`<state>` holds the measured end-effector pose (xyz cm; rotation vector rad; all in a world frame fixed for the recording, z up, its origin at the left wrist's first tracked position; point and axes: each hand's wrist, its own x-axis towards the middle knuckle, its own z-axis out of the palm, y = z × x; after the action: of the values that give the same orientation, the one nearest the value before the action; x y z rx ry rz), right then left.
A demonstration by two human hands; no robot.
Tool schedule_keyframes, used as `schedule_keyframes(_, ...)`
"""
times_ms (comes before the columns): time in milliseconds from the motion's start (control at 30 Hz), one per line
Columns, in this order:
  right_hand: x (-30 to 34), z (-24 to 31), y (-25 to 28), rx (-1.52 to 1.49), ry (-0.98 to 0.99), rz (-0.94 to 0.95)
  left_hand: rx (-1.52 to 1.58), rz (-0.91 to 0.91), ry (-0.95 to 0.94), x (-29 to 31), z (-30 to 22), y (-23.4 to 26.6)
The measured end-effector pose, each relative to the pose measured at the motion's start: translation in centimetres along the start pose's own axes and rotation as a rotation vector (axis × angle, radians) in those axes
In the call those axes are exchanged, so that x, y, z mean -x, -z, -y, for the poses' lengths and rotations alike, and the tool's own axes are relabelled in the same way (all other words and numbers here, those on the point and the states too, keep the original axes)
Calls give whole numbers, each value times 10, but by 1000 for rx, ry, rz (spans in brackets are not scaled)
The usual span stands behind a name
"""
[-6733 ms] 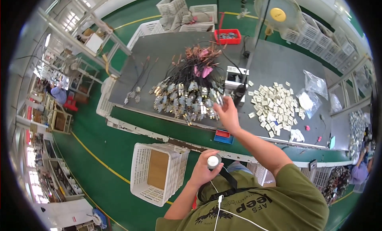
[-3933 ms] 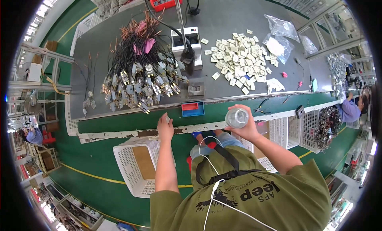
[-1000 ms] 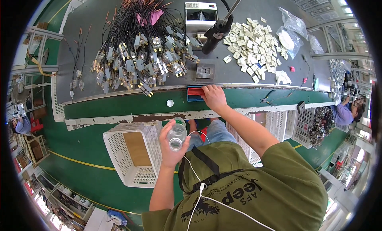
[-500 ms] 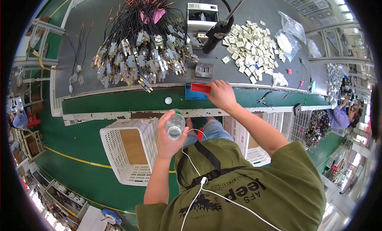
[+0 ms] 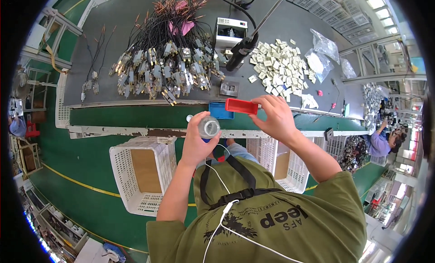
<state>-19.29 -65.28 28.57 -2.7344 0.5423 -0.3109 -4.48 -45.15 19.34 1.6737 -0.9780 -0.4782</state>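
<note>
My left hand (image 5: 195,144) is wrapped round a clear plastic bottle (image 5: 209,127), its round open mouth facing up. In my right hand (image 5: 278,118) is a small red rectangular tray (image 5: 241,106), pinched at its right end between thumb and fingers. The red tray is tilted a little, and I see no contents in it. It hangs just right of a small blue tray (image 5: 220,112) on the green ledge and partly overlaps it in view. Left of the blue tray lies a round white cap (image 5: 189,118), partly beside my left hand's fingers.
On the dark workbench (image 5: 176,0) lie a heap of black wires with metal-ended parts (image 5: 158,66) and a pile of cream-coloured blocks (image 5: 278,66). A small white machine (image 5: 231,30), a black tool on an arm (image 5: 241,50) and clear bags (image 5: 324,50) are there too. White crates (image 5: 131,181) stand below.
The red tray has moved right and now shows its inside more. My left hand has raised the bottle toward the ledge and turned its mouth upward. The head view has shifted slightly.
</note>
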Motion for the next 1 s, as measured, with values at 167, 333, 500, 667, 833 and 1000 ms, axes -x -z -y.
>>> schedule_keyframes(167, -3, 14, 37, -11, 23, -3, -25, 26, -4, -11, -7, -5)
schedule_keyframes(333, -7, 28, 63, 15, 61, -20, -76, 51, -32, -18, -8, -8)
schedule_keyframes(500, -12, 36, 73, 40, 105, -21, -97, 51, -36, -25, -17, -9)
schedule_keyframes(667, -17, 41, 77, 110, 156, -34, -107, 37, -76, -29, -19, -11)
schedule_keyframes(833, -19, 45, 82, 136, 180, -47, -118, 37, -87, -32, -23, -11)
schedule_keyframes(1000, -19, 47, 84, 154, 194, -74, -128, 29, -90, -32, -25, -10)
